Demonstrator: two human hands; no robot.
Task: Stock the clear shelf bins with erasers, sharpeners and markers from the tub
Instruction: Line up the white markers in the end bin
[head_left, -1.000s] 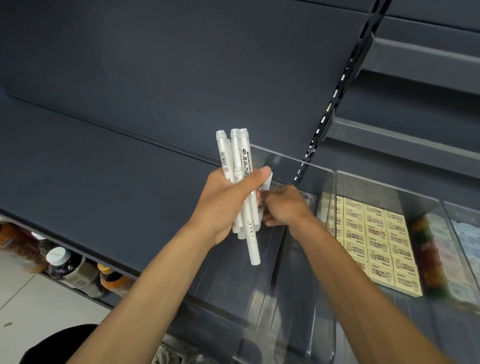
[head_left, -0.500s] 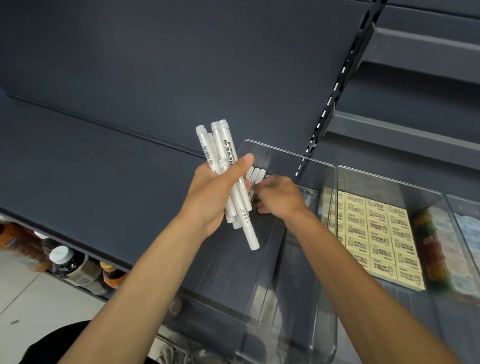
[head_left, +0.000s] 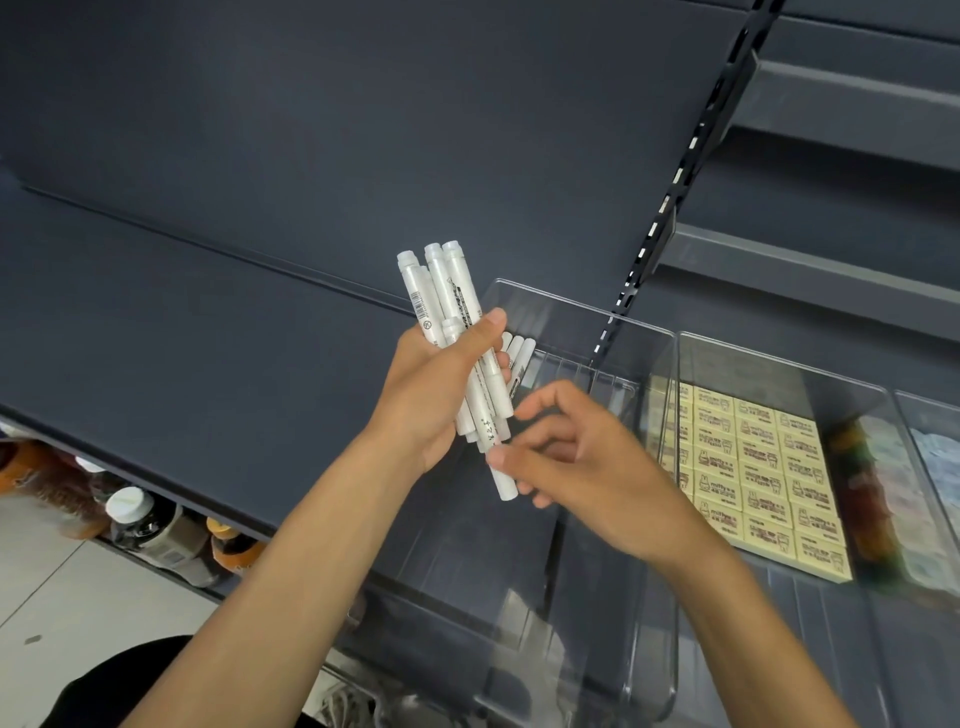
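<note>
My left hand (head_left: 434, 395) grips a bundle of white markers (head_left: 441, 291), caps pointing up, above the near-left part of a clear shelf bin (head_left: 582, 312). One marker (head_left: 503, 480) sticks out lower than the rest. My right hand (head_left: 582, 467) is just right of the bundle and pinches that marker's lower end between thumb and fingers. A few white markers (head_left: 521, 358) lie at the far end of the same bin, partly hidden behind my left hand.
The neighbouring clear bin (head_left: 779, 364) holds rows of yellow erasers (head_left: 753, 467). A third bin (head_left: 878, 493) further right has blurred coloured items. A dark shelf (head_left: 182, 338) stretches left. Bottles (head_left: 150, 525) stand on the shelf below.
My right hand has drawn back from the bin's far end, where it left markers lying, and now sits at the bundle's lower end. My left hand has barely moved.
</note>
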